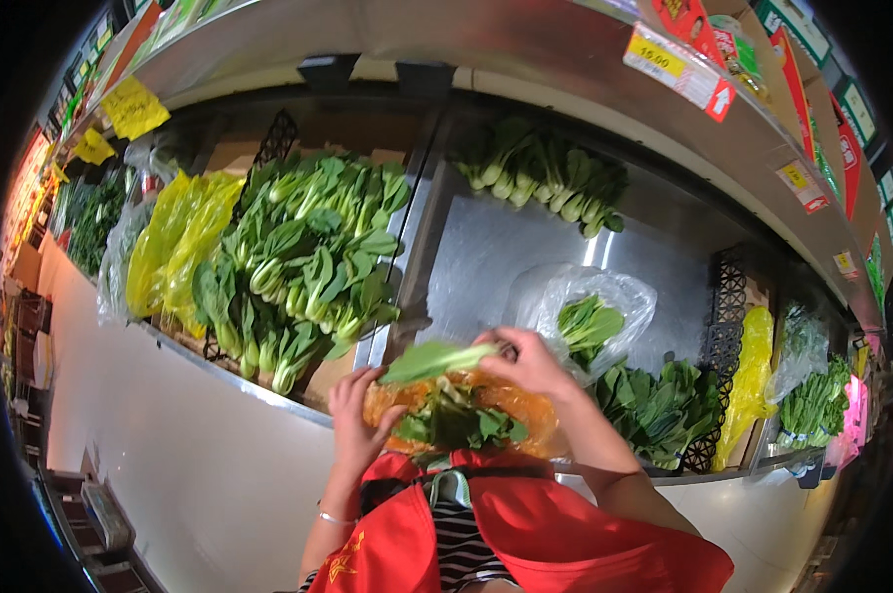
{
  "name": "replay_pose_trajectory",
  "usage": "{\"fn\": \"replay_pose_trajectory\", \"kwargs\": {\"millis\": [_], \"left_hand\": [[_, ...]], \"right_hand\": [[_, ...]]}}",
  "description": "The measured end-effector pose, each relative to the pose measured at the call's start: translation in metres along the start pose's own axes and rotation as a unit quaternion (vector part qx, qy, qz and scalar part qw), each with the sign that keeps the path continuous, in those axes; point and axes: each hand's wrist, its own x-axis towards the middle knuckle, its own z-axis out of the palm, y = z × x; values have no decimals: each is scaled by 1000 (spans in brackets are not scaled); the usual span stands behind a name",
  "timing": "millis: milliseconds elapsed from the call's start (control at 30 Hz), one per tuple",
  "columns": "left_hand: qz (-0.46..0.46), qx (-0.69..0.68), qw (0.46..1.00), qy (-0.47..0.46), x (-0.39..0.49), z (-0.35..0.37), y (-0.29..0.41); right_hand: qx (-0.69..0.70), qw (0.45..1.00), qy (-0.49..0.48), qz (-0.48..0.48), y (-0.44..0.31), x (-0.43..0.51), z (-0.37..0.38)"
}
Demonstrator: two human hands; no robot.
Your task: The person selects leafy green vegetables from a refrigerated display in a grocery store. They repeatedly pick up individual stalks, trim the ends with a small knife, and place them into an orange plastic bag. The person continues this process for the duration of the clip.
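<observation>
My right hand [528,363] pinches the pale stalk end of a green bok choy piece [431,362], held roughly level in front of me. At its leafy tip is my left hand [357,411], thumb and fingers spread; the fingertips are at or just touching the leaf edge. Beneath both hands lies an orange plastic bag [542,411] with loose green leaves [457,415] in it. Just beyond my right hand, a clear plastic bag [635,296] lies on the metal display tray [483,256], with a bunch of leafy greens [591,322] in its opening.
A large heap of bok choy [320,252] fills the left bay, beside a yellow plastic bag [187,237]. More bok choy [542,178] lines the tray's back. Dark leafy greens [657,404] lie at right, against a black plastic divider [724,333]. A shelf [491,37] overhangs the display.
</observation>
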Motion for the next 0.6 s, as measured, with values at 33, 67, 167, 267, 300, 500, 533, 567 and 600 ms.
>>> {"fn": "replay_pose_trajectory", "kwargs": {"millis": [33, 67, 167, 267, 300, 500, 533, 567, 600], "left_hand": [[-21, -28, 999, 19, -1, -2, -6], [-50, -43, 998, 22, -4, -3, -13], [-142, -95, 985, 25, -16, -2, -30], [-206, -108, 973, 13, -31, 3, -38], [-234, -106, 967, 2, -36, 5, -39], [-230, -104, 968, 0, -50, 11, -41], [-237, -97, 967, 3, -52, 9, -43], [-243, -91, 966, 5, -53, 8, -45], [-248, -85, 965, 6, -55, 7, -48]], "right_hand": [[66, 993, 53, 82, 4, 4, -20], [42, 986, 146, 66, 7, 11, -41], [8, 932, 360, -35, 19, 45, -104], [-114, 833, 531, -103, 36, 87, -153], [-133, 799, 575, -117, 44, 101, -166], [-303, 784, 541, 30, 105, 172, -195], [-332, 796, 503, 54, 112, 176, -194], [-365, 804, 455, 111, 117, 181, -191], [-348, 805, 462, 130, 120, 182, -192]]}}
